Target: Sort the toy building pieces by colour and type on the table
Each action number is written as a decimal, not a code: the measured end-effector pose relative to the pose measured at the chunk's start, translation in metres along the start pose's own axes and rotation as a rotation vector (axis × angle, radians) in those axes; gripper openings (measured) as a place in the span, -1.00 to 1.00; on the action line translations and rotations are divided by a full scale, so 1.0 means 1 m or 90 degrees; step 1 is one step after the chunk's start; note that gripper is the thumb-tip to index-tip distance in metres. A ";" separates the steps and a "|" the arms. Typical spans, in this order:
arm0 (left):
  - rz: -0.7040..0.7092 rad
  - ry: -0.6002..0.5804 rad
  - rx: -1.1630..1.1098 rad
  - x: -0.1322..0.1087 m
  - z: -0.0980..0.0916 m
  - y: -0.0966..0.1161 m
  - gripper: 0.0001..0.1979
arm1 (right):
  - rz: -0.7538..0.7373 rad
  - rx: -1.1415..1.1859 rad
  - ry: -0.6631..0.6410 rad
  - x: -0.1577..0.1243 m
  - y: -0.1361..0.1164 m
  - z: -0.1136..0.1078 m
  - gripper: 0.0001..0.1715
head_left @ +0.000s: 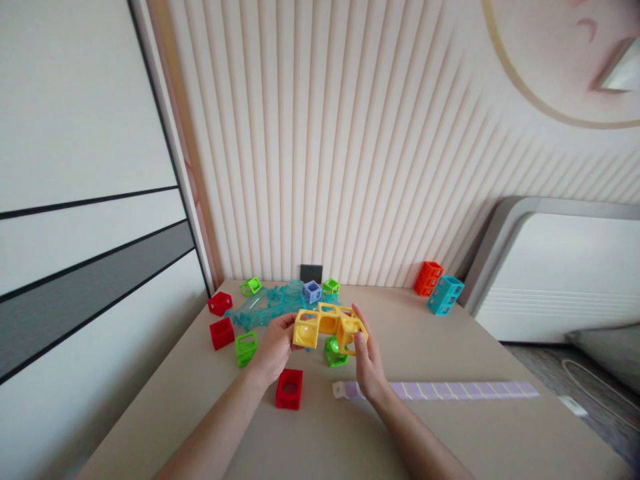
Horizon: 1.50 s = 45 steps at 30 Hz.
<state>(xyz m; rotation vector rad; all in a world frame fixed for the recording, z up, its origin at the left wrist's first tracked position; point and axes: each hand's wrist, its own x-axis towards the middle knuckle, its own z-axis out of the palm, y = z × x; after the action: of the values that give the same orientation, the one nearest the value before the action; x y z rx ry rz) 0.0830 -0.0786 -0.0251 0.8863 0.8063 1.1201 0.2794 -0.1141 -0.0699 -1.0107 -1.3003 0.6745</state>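
Note:
Both hands hold up a joined group of yellow cube blocks (328, 320) over the table. My left hand (276, 348) grips the left-hand cube, its fingers partly behind it. My right hand (369, 360) has its thumb on the front of the right-hand cube and fingers around its far side. Just below and behind the yellow blocks sits a green cube block (335, 352). Nearer to me, a red cube block (289, 389) lies on the table below my left hand. Under my right wrist runs a long purple strip (450, 391) with pale cross lines.
At the back left lie clear teal pieces (270, 305), with a lavender cube (312, 291) among them. Red cubes (222, 333) and green cubes (246, 349) stand around them. At the back right are an orange stack (428, 279) and a blue stack (445, 295), close to the table's right edge.

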 end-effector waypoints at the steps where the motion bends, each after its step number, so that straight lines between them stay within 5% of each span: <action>1: -0.012 -0.014 -0.012 0.000 -0.001 0.001 -0.67 | 0.013 0.019 0.000 0.001 -0.001 0.000 -0.30; 16: -0.061 -0.069 -0.099 0.002 -0.005 0.002 -0.72 | 0.032 0.011 0.031 0.002 -0.004 -0.002 -0.35; 34: -0.039 0.027 -0.239 -0.002 0.003 0.013 -0.98 | 0.086 0.053 0.080 0.006 -0.006 -0.001 -0.30; 45: 0.075 -0.126 -0.035 -0.007 0.002 0.011 -0.46 | 0.071 0.047 0.068 0.003 -0.007 0.000 -0.32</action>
<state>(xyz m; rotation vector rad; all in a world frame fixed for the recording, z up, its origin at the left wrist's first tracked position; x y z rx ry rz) 0.0784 -0.0838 -0.0139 0.9919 0.5634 1.1313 0.2793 -0.1147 -0.0622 -1.0508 -1.1241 0.7386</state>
